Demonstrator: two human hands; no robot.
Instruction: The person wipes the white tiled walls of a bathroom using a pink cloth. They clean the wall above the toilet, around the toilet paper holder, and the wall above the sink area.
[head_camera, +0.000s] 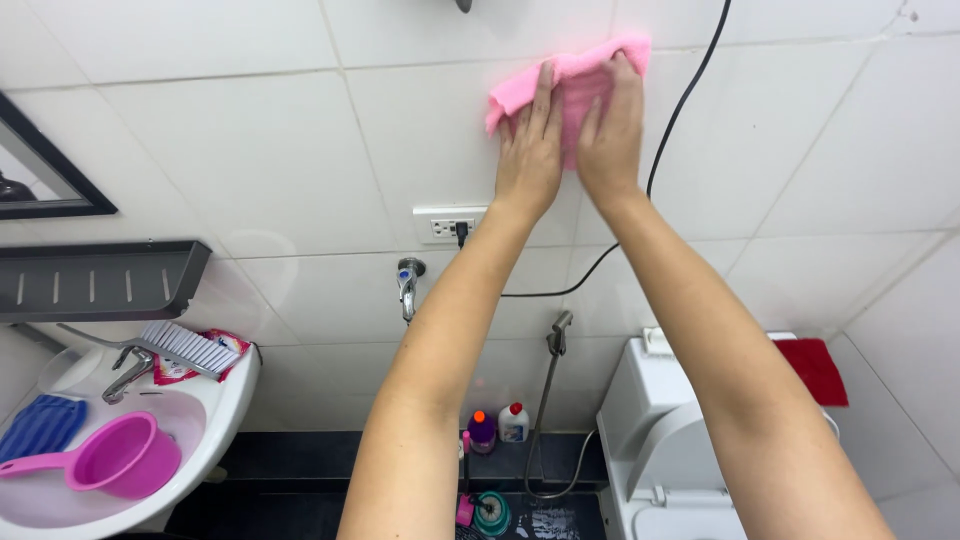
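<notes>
In the head view, both hands were raised high against the white tiled wall (250, 150). The left hand (530, 150) and the right hand (612, 135) lay flat, side by side, with fingers stretched out, and they pressed a pink cloth (575, 75) on the tiles. Neither hand was clenched; the cloth was held only by the pressure of the palms and fingers, not by a closed grasp. It sat under the fingertips, near the top edge of the picture.

Just to the right of the right hand, a black cable (672, 130) ran down the wall and curved toward a white power socket (450, 224), which was below the left wrist, with a plug in it. In my judgement this was the main risk: if the cloth was wet, water could run down the tiles to the socket, or a wide stroke could catch the cable and pull it.

Because the cloth was only pressed, it could also slip and fall down toward the bottles (498, 426) on the dark floor (300, 470) or onto the toilet tank (650, 400). The arms were stretched far, so leaning over a floor that seemed wet might cost balance.

At the left stood a sink (232, 400) with a pink scoop (115, 458), a brush (190, 348) and a blue cloth (40, 425), well apart from the hands.
</notes>
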